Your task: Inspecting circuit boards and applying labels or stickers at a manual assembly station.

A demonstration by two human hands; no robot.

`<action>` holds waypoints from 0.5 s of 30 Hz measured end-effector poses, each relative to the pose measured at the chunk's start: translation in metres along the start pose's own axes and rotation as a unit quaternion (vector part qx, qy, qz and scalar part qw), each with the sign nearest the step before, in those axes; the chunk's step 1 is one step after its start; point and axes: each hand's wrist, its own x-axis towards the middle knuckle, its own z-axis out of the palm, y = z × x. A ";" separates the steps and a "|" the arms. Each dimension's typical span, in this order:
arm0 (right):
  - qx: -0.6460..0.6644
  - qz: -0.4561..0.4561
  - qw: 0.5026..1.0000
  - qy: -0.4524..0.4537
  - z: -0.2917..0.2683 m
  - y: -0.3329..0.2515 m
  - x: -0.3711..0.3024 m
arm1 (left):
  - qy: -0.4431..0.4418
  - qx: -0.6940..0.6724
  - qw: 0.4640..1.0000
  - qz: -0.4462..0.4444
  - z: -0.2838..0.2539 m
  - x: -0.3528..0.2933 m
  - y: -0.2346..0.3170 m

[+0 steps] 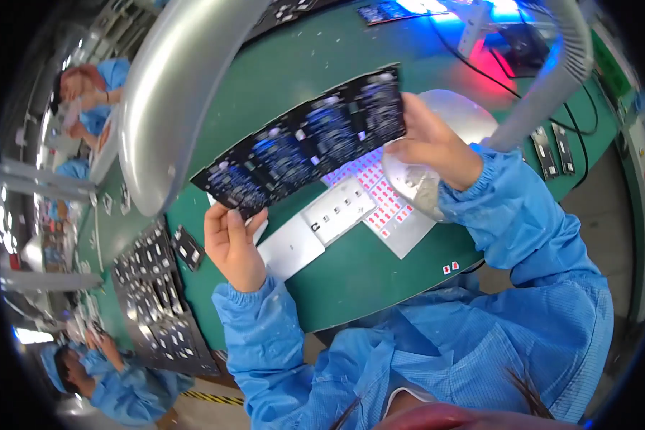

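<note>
A long black circuit board panel [315,136], crowded with small parts, is held up tilted above the bench between my two hands. My left hand [235,247] pinches its lower left corner, thumb on the front. At the upper right end, my right hand [437,143] grips the edge. Below the panel lies a white box-like tray [344,208] with several small dark parts in it, its pale lid [292,247] beside it. Under and right of that, a sheet of red and white stickers [390,215] lies partly beneath the round lamp base [416,183].
A silver lamp head [172,93] arches over the left side; its grey arm [545,89] rises at right. A black tray of small boards [161,301] stands at left. Two dark modules [552,150] and black cables lie at right. Two co-workers [107,387] sit at left.
</note>
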 end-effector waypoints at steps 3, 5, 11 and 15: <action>-0.028 -0.081 0.996 0.009 -0.016 0.011 -0.006 | -0.025 0.061 0.987 0.149 0.012 -0.013 0.001; -0.051 -0.071 0.996 0.014 -0.017 0.011 -0.008 | -0.104 0.122 0.960 0.228 0.011 -0.019 0.003; -0.085 -0.097 0.990 0.049 -0.015 0.014 0.001 | -0.243 0.133 0.879 0.388 -0.002 -0.008 0.003; -0.093 -0.072 0.991 0.056 -0.011 0.009 -0.001 | -0.229 0.150 0.873 0.403 -0.008 -0.007 0.000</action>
